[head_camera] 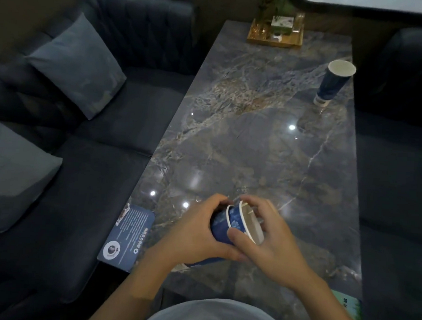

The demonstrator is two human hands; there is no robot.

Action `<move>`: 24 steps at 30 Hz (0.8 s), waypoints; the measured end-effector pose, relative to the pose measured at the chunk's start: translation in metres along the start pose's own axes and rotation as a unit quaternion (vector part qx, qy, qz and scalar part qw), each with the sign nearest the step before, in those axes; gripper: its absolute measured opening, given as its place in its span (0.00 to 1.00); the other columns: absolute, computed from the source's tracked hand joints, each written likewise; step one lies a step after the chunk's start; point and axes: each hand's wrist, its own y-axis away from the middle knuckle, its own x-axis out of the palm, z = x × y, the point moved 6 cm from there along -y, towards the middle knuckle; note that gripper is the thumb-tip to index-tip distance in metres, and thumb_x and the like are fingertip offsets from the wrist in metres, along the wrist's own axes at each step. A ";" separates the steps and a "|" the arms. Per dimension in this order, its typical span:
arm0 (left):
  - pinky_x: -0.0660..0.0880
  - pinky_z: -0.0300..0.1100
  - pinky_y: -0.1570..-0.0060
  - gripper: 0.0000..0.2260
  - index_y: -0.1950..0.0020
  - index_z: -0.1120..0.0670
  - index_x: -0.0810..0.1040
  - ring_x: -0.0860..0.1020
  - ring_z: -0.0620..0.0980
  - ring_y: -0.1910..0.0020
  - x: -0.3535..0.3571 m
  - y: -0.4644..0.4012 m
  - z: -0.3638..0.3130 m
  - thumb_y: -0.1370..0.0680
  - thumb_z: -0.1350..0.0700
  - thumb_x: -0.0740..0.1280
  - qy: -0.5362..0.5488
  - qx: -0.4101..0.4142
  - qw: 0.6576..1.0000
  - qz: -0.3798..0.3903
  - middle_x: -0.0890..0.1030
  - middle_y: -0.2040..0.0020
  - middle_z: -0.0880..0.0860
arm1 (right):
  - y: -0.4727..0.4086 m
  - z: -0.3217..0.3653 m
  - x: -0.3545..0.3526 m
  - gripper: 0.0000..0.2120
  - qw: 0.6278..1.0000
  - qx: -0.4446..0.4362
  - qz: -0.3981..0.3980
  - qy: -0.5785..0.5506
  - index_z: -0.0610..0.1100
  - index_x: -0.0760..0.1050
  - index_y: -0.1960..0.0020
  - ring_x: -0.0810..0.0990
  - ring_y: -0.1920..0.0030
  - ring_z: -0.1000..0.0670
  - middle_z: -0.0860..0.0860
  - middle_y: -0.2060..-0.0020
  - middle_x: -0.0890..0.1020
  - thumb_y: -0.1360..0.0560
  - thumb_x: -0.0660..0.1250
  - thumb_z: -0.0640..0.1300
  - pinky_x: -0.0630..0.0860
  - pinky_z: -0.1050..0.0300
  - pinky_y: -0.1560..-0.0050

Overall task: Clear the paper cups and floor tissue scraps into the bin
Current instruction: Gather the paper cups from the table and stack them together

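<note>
Two blue paper cups (235, 218) with white rims lie on their sides, one nested inside the other, held above the near end of the dark marble table (255, 142). My left hand (196, 235) wraps the outer cup's body. My right hand (267, 236) grips the rim end of the inner cup. A third blue paper cup (335, 82) stands upright near the table's far right edge, well away from both hands. No bin or tissue scraps are in view.
A blue printed card (127, 236) overhangs the table's near left edge. A wooden tray (275, 39) with small glass items and a plant sits at the far end. Dark sofas flank the table, with grey cushions (75, 64) on the left one.
</note>
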 end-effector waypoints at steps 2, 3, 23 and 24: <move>0.80 0.47 0.50 0.34 0.44 0.44 0.74 0.81 0.43 0.51 -0.001 0.000 0.001 0.45 0.47 0.85 0.001 0.007 1.000 -0.003 0.82 0.49 0.45 | 0.001 -0.001 0.003 0.28 1.000 0.007 0.010 -0.001 0.57 0.68 0.35 0.76 0.40 0.58 0.60 0.40 0.74 0.33 0.70 0.60 0.75 0.56 0.41; 0.80 0.47 0.50 0.35 0.43 0.44 0.73 0.81 0.42 0.50 -0.001 0.000 0.000 0.45 0.47 0.85 -0.003 0.011 1.000 -0.002 0.82 0.48 0.45 | 0.001 -0.002 0.003 0.29 1.000 0.008 0.015 0.001 0.58 0.67 0.35 0.76 0.40 0.59 0.61 0.39 0.74 0.33 0.70 0.60 0.76 0.56 0.41; 0.78 0.40 0.47 0.42 0.32 0.37 0.67 0.79 0.36 0.47 0.018 -0.012 -0.002 0.44 0.39 0.80 -0.159 0.059 0.985 0.012 0.79 0.42 0.36 | 0.001 -0.027 -0.019 0.30 0.998 0.064 -0.008 -0.023 0.59 0.70 0.38 0.80 0.45 0.57 0.61 0.45 0.79 0.38 0.74 0.60 0.79 0.51 0.44; 0.79 0.41 0.48 0.41 0.33 0.38 0.67 0.80 0.36 0.48 0.018 -0.013 -0.001 0.43 0.40 0.80 -0.153 0.055 0.987 0.010 0.80 0.43 0.36 | 0.001 -0.028 -0.020 0.31 0.998 0.065 -0.009 -0.022 0.59 0.69 0.37 0.79 0.44 0.57 0.61 0.44 0.78 0.37 0.73 0.61 0.78 0.52 0.42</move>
